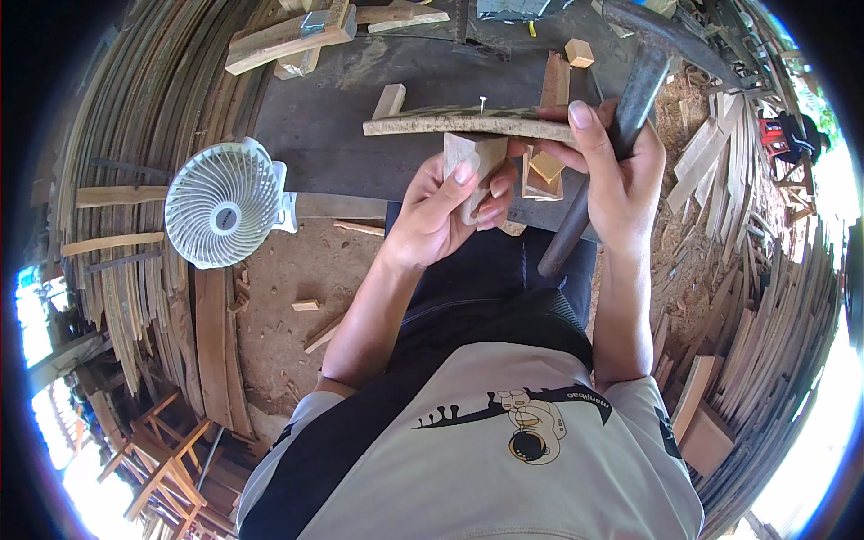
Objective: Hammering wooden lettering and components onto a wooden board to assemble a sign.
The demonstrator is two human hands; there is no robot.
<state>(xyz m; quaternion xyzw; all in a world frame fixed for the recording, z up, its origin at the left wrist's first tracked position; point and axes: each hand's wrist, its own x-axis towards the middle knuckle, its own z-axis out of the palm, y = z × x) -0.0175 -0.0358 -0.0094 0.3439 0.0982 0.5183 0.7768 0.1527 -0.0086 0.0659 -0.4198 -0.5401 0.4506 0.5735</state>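
Shirt: grey and black, with an astronaut figure on the front, the person's own shirt (450, 486) fills the lower middle; dark trousers (495, 256) show beyond it.
Bench: a dark, scuffed bench (333, 144) stretches away past the knees, its near edge just beyond the lap.
Far left corner of the bench: stacked wooden pieces (292, 42), one with a grey band around it.
Far right part of the bench: a small wooden cube (579, 53) and, nearer, an upright-looking board (556, 79); a yellowish block (546, 166) lies toward the near edge.
Fan: a white fan (225, 207) stands beside the bench's left edge.
Room: brown ground (288, 261) scattered with offcuts; long planks (135, 144) stacked at left, more timber strips (765, 333) at right, a wooden frame (166, 463) at lower left.
Left hand: the left hand (436, 211) grasps a short wooden block (472, 171), its upper end against or just under the slat.
Right hand: the right hand (630, 171) pinches the right end of a curved wooden slat (459, 124) and also keeps a hammer (637, 99) in its grip, handle slanting down toward the lap.
Slat: held above the bench, roughly level, with a nail (482, 105) standing in it.
Hard to see: some right-hand fingers are hidden behind slat and handle; whether block and slat are joined, I cannot tell. A silvery-blue item (513, 9) is cut off by the upper edge.
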